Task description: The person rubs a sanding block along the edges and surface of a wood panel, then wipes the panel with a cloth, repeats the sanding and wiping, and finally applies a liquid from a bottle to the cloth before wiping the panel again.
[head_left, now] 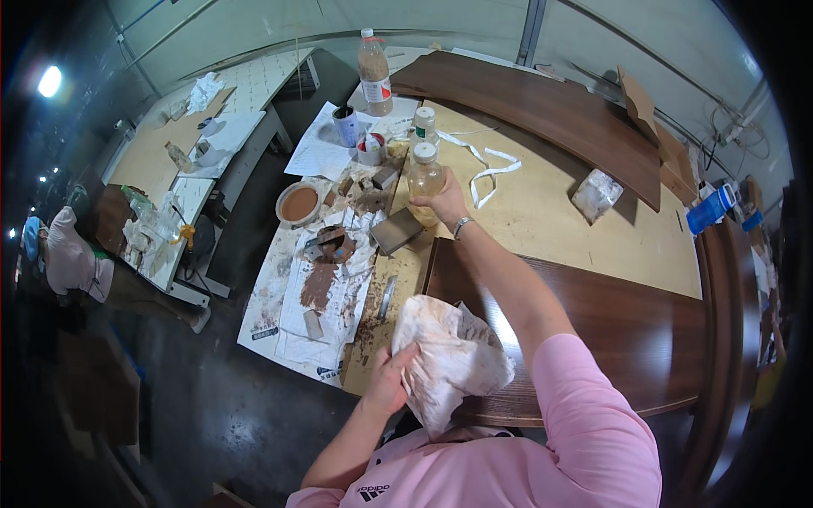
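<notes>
In my left hand [388, 378] is a crumpled white cloth [450, 360] with brownish stains, gripped by its left edge over the near edge of a dark brown wood panel [584, 330]. My right arm stretches forward across that panel. At its end my right hand [446, 203] is wrapped round a clear plastic bottle [425, 179] with a white cap, standing upright on the tan board [542, 212]. Just behind it stands a second white-capped bottle [424, 121]. A grey-brown block [396, 231] lies beside the held bottle, to its left.
Left of the panel, stained paper holds a tub of brown paste [298, 204], a tape roll [337, 245] and a scraper blade [387, 298]. A tall bottle [374, 76] stands behind. A curved dark panel [542, 106] lies at the back. Another person [80, 254] is at the far left.
</notes>
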`<state>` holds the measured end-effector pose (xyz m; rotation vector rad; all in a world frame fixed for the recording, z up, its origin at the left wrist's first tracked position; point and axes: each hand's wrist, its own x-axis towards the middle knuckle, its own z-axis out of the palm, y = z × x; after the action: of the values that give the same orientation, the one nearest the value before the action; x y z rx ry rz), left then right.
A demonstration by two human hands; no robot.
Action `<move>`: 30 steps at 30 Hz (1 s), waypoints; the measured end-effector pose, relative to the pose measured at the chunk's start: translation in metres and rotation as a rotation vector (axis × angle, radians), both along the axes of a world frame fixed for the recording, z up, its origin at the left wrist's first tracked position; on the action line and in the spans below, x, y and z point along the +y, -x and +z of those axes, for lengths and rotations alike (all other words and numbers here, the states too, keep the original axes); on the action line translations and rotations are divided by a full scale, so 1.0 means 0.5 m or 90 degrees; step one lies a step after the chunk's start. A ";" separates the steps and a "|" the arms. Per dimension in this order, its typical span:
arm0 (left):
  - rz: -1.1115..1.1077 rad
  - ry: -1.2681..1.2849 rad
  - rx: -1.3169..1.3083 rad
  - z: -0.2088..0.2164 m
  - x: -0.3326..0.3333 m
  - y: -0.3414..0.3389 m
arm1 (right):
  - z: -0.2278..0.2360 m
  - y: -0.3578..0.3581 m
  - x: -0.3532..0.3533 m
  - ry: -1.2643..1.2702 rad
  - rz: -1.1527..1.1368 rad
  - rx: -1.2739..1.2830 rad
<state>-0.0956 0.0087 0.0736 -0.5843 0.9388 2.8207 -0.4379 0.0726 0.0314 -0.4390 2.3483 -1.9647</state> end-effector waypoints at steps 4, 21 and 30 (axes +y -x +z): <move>0.066 0.057 -0.004 0.030 -0.035 0.076 | 0.101 -0.027 0.068 -0.004 0.071 0.104; 0.039 -0.060 0.091 0.010 0.035 0.239 | 0.260 -0.244 0.309 -0.659 0.159 0.330; 0.024 0.008 0.127 -0.008 0.052 0.236 | 0.281 -0.242 0.337 -0.786 0.060 0.441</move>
<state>-0.2135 0.0347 0.0697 -0.3291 0.9871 2.9519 -0.3170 0.2411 0.1717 -1.1157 3.1828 -0.0195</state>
